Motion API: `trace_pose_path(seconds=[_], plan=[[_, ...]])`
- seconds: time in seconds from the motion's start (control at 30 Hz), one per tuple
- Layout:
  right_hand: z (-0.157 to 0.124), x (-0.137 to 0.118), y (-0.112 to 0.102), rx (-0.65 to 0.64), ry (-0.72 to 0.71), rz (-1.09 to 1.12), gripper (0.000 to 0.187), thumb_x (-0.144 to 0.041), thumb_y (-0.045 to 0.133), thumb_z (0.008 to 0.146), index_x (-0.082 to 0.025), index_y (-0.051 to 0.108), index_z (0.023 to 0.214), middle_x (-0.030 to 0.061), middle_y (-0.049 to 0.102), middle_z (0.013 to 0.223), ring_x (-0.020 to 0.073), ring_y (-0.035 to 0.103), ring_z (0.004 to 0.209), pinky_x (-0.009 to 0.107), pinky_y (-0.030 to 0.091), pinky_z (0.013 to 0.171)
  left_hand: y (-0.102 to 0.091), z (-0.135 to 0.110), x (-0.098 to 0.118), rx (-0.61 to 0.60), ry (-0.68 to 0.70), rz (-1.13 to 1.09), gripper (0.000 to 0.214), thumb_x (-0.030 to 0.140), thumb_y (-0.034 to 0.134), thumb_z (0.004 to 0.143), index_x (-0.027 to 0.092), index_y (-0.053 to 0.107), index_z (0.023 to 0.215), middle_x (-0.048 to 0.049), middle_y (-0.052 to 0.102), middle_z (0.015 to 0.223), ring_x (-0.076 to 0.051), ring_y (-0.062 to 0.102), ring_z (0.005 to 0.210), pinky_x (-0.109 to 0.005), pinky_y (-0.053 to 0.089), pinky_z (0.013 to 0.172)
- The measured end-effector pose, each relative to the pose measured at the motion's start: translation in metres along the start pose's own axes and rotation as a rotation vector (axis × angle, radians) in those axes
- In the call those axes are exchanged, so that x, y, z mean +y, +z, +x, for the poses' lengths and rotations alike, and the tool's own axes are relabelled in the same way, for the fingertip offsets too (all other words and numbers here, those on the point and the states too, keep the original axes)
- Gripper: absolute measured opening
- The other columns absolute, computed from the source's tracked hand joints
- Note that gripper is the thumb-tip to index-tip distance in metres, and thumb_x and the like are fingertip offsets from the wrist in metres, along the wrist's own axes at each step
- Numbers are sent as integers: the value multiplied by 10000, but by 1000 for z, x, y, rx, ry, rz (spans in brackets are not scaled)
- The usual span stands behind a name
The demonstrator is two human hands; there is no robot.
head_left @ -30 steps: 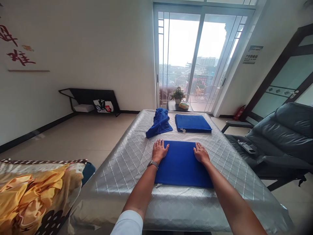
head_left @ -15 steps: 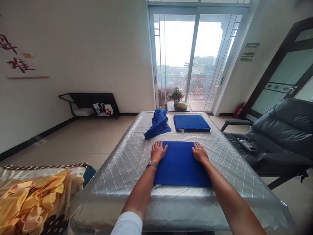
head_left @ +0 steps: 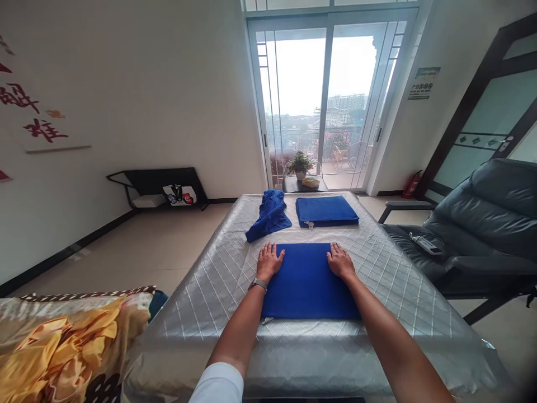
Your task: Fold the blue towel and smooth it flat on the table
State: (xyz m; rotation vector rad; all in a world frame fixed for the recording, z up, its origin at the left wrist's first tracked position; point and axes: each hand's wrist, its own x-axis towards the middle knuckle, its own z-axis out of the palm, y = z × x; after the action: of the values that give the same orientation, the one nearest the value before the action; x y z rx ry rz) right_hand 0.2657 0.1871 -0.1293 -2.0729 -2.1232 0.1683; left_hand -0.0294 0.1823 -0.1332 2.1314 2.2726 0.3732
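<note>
A folded blue towel (head_left: 308,285) lies flat in front of me on the table's silver quilted cover (head_left: 210,280). My left hand (head_left: 269,261) rests on its far left corner, fingers stretched forward and thumb out. On the far right corner lies my right hand (head_left: 340,261), also flat with the fingers extended. Beyond them, a crumpled blue cloth (head_left: 271,215) sits at the left. To its right is a neat stack of folded blue towels (head_left: 327,210) with a white tag at the near edge.
A dark armchair (head_left: 482,224) with a power strip (head_left: 427,244) on its seat stands right of the table. Yellow cloth (head_left: 62,347) is heaped at the lower left. A potted plant (head_left: 300,163) stands beyond the far edge, before the glass sliding doors (head_left: 293,78).
The view has turned slightly to the left. Both hands stay flat on the folded towel, and the cloths lie as before.
</note>
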Motion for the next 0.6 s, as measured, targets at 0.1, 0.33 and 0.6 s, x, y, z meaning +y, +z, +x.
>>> trace_pose_path(seconds=[0.1,0.33,0.6], plan=[[0,0,1,-4,2,5,646,-381,231,1021,-79,254,1591,91,229,1665,200,163,1539,362,92,1244,0,0,0,2,-3,1,720,588,241,1013,119,370,1544,-132,334,1627,-260,249,1518,-433,176,1245],[-1,-1,-1,4,-1,14,643,-381,241,1021,-75,265,1587,92,239,1661,196,173,1536,359,102,1242,2,1,-1,12,1,3,700,580,239,1012,144,380,1541,-127,339,1627,-258,255,1517,-425,170,1243],[-3,-3,-5,-15,9,25,648,-379,233,1016,-80,257,1590,81,231,1663,187,158,1539,354,98,1241,6,4,-3,5,-5,14,715,599,230,1007,147,381,1540,-125,337,1627,-254,256,1517,-422,188,1237]])
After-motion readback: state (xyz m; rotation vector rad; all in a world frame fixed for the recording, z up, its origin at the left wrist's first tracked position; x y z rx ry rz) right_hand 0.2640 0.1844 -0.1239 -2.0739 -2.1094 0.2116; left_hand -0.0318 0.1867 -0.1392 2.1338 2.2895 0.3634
